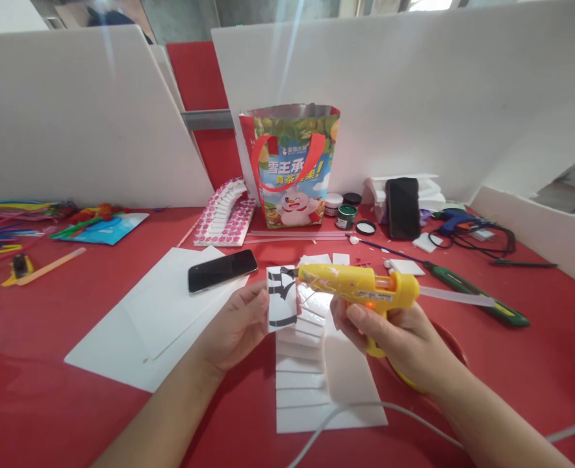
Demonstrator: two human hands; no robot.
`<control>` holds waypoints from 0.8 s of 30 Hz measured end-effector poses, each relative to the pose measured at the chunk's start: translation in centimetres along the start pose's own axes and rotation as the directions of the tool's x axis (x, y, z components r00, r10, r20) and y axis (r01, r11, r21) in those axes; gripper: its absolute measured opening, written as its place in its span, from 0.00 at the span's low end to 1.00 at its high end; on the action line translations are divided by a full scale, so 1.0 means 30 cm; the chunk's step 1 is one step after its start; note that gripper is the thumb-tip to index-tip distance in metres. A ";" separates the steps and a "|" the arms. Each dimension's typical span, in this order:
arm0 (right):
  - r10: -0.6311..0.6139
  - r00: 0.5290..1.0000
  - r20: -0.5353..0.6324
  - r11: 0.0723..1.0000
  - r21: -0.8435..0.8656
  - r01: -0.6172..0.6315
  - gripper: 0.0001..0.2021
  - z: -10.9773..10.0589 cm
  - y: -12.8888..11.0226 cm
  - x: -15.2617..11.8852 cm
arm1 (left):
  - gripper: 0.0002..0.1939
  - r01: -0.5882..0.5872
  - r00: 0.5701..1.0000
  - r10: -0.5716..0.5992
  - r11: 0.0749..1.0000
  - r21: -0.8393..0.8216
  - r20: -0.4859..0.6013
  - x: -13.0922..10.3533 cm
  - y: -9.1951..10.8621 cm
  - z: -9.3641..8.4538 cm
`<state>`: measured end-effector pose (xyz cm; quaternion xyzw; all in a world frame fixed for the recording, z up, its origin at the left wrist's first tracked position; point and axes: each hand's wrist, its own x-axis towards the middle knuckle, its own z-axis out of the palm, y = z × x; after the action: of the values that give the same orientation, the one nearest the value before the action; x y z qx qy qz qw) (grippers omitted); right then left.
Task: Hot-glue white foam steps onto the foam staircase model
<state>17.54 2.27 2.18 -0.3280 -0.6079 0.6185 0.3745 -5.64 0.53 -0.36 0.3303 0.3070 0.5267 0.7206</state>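
Note:
Between the thumb and fingers of my left hand (241, 322) is a small white card (281, 309) with black printed shapes, held upright. My right hand (397, 331) is wrapped around the handle of a yellow hot glue gun (348, 281), an orange light glowing on its side. The gun points left, and its nozzle is at the card's top right corner; whether they touch I cannot tell. A clear glue stick (455, 296) sticks out of its back. Beneath both hands lies a white foam board (353, 383) bearing a curved row of white step-like strips (301, 377).
White sheets (116, 331) and a phone (223, 270) lie left. Behind stand a colourful bag (294, 201), a pink-dotted stair model (226, 214), paint jars (345, 218) and another phone (403, 208). A green-handled tool (477, 296) lies right; a white cable (389, 406) crosses the front.

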 end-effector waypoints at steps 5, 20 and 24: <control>-0.026 1.000 -0.007 0.998 -0.058 0.025 0.16 0.000 0.003 -0.002 | 0.14 -0.018 1.000 0.018 1.000 -0.001 0.016 0.002 -0.011 -0.005; 0.025 1.000 0.013 0.997 -0.079 -0.024 0.14 -0.010 0.019 -0.004 | 0.15 -0.001 1.000 0.002 1.000 0.009 -0.028 0.000 -0.014 -0.009; 0.030 1.000 0.010 0.995 -0.095 -0.029 0.15 -0.012 0.022 -0.008 | 0.16 -0.003 1.000 0.003 1.000 0.011 -0.029 0.001 -0.018 -0.016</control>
<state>17.92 2.27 1.49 -0.3506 -0.6338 0.5964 0.3460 -5.72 0.51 -1.10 0.3268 0.3198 0.5309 0.7135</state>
